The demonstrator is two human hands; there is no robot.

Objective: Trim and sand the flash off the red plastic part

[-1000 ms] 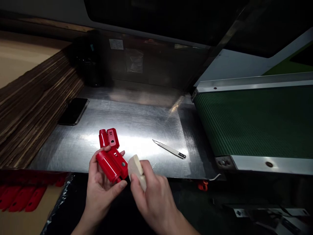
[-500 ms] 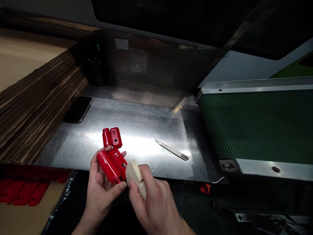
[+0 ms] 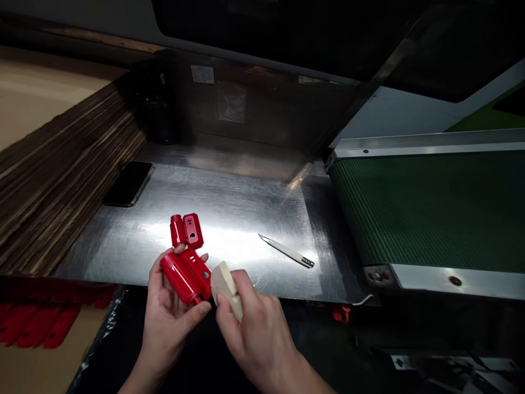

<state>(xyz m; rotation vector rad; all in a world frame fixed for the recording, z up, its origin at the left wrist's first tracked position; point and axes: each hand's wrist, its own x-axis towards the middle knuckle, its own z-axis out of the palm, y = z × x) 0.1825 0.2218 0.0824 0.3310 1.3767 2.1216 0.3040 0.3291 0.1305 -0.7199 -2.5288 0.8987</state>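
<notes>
Red plastic part (image 3: 180,278), near 7 o'clock in view, gripped by left hand (image 3: 162,314); right hand (image 3: 260,323) pinches pale pad (image 3: 223,284) at part's edge. Work seems midway; can't tell how much left. Long side runs 11 to 5, stub (image 3: 197,301) toward 5. Second red part (image 3: 178,231) at its 12, knife (image 3: 287,251) near its 3.

Around the knife (image 3: 286,251) on the table (image 3: 229,191): a part (image 3: 187,232) to its left, the phone (image 3: 128,184) left and behind, the cardboard stack (image 3: 69,169) farther left, the conveyor (image 3: 435,213) to its right
</notes>
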